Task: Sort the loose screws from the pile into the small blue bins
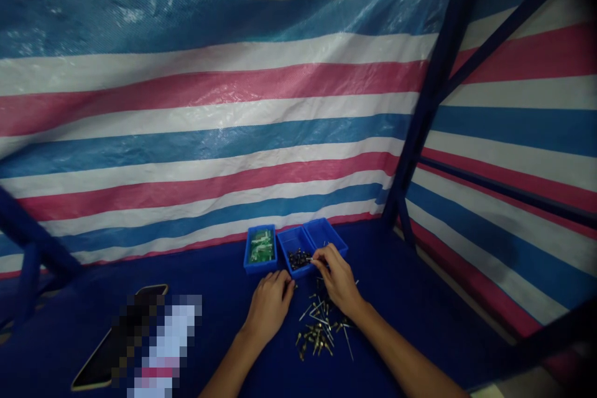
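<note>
My right hand [339,280] reaches over the front of the middle blue bin [293,239], thumb and forefinger pinched together. A small pale bit shows at its fingertips, too small to name. Dark small parts [297,259] lie in the front of that bin. My left hand [269,306] rests on the table just before the bins, fingers curled in; a tiny piece may be at its thumb tip, but I cannot make it out. Between my forearms lies a loose pile of brass-coloured pieces [319,337] mixed with thin silvery pins [319,310].
Left of the middle bin stands a blue bin [245,258] of green circuit boards [262,245]; another blue bin [325,230] is at its right. A phone [100,354] and a pixelated item [170,336] lie on the blue table [214,298]. Striped sheeting [209,137] and blue posts [426,93] enclose it.
</note>
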Demonstrator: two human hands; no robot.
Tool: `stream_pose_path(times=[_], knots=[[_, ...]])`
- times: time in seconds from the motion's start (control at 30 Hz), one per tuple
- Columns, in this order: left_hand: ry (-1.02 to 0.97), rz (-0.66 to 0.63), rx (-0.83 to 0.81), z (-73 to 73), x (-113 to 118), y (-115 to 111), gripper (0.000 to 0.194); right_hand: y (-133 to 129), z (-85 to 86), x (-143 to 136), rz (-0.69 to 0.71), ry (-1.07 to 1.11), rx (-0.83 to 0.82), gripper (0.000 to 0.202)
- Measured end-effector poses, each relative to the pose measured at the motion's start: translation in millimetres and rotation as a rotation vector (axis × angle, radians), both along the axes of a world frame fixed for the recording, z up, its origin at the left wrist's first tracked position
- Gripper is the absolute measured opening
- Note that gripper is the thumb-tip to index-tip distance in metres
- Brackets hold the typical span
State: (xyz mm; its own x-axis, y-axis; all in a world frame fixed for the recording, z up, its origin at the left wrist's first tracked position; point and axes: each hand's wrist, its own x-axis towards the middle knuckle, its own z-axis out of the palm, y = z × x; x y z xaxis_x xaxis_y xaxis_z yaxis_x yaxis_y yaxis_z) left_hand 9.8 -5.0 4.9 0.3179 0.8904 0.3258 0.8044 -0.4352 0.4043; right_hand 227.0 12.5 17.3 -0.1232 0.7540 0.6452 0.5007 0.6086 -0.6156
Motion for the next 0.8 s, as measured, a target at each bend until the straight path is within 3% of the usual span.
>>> stream_pose_path(times=[0.8], knots=[[0.02,-0.004,0.004,1.4,0.1,-0.9,0.022,-2.5,1.8,1.8,-0.006,-0.029,0.003,0.017]])
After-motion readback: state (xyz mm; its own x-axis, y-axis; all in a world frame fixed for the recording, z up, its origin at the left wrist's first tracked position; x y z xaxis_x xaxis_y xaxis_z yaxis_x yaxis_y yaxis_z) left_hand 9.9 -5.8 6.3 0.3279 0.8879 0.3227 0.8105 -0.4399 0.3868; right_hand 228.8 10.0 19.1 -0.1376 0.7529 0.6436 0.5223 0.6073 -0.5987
